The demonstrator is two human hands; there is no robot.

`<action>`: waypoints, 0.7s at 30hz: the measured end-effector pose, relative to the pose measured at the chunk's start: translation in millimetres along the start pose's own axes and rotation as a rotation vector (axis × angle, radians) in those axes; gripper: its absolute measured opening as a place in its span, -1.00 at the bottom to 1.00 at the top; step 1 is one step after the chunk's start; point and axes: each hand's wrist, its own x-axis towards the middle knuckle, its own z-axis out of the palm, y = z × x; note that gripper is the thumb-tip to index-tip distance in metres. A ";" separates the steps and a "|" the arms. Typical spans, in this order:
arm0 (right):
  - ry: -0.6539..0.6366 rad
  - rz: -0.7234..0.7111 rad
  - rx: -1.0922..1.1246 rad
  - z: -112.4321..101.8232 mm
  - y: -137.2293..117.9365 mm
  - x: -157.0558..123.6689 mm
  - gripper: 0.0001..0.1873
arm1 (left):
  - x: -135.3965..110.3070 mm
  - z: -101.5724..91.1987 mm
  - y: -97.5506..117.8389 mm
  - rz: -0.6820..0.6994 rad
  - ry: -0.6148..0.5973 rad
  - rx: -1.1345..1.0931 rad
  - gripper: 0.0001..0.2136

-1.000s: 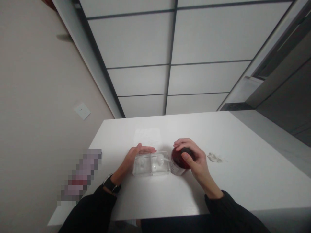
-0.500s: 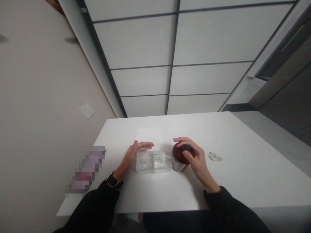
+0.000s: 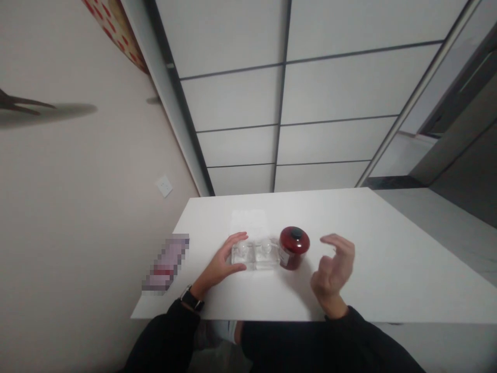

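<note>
Two hands are over the table (image 3: 392, 259). The left hand (image 3: 220, 263) clasps the left end of the clear box (image 3: 257, 255), fingers curled round it. The right hand (image 3: 334, 269) hovers half open and empty, just right of the red jar (image 3: 294, 247), which stands upright, close against the box's right end. Judged step: box steadied, jar standing free. Gripping the jar would call for a short leftward reach over its top.

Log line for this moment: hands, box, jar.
left hand: grips clear box | right hand: open, apart from red jar | red jar: upright beside clear box
</note>
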 end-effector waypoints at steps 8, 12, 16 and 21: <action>-0.634 -0.180 -0.131 49.4 -60.1 -45.5 -0.50 | 7.0 -1.0 -0.4 0.039 0.001 -0.045 -0.42; -0.757 -0.089 -0.272 59.8 -53.2 -57.5 -0.33 | 8.8 -0.9 2.6 0.052 -0.001 -0.066 -0.47; -0.773 -0.032 -0.298 61.5 -49.2 -62.2 -0.34 | 9.5 -0.3 4.1 0.037 0.013 -0.076 -0.58; -0.713 -0.062 -0.298 63.7 -49.0 -62.8 -0.38 | 10.4 2.3 -1.7 0.011 0.045 -0.089 -0.61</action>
